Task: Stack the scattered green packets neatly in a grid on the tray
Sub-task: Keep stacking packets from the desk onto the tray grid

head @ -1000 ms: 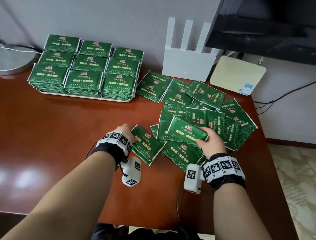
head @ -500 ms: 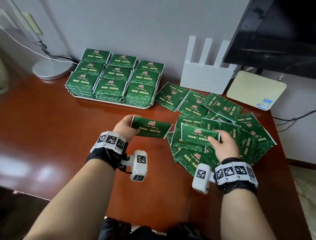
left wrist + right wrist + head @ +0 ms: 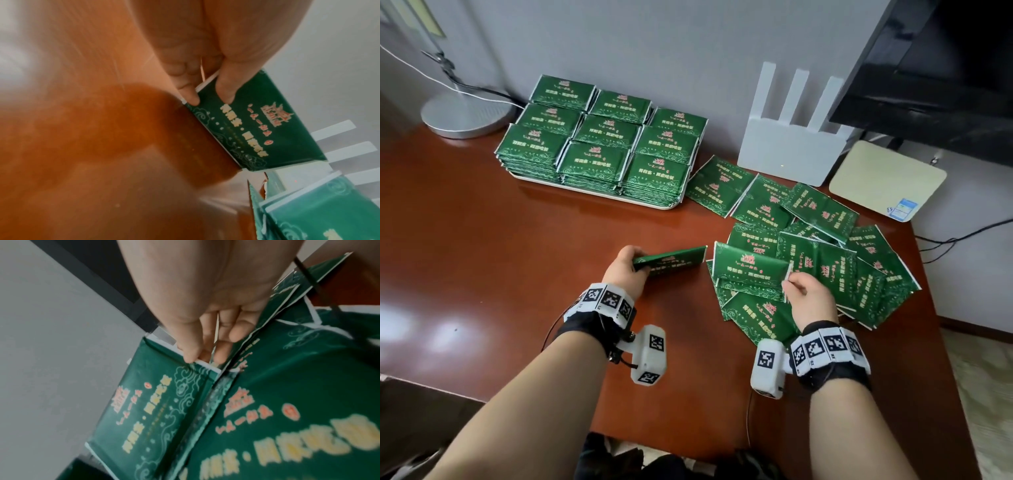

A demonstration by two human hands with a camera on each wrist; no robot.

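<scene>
My left hand (image 3: 626, 265) pinches the left end of one green packet (image 3: 674, 260), lifted above the table; in the left wrist view the fingers (image 3: 189, 95) and thumb clamp that packet (image 3: 257, 133). My right hand (image 3: 796, 287) pinches the right edge of another green packet (image 3: 750, 269), raised over the scattered pile (image 3: 825, 246); the right wrist view shows this packet (image 3: 156, 410) held by its corner. The white tray (image 3: 599, 193) at the back holds green packets (image 3: 599, 137) stacked in a three-by-three grid.
A white router (image 3: 791, 150) with three antennas stands behind the pile, a cream box (image 3: 887, 178) to its right. A dark monitor (image 3: 935, 78) overhangs the back right. A round lamp base (image 3: 465, 114) with cables sits left of the tray. The brown table (image 3: 482, 274) ends at right.
My left hand has picked a packet off the table and lifted it up and left. My right hand keeps its packet raised above the pile. The camera view shifted left.
</scene>
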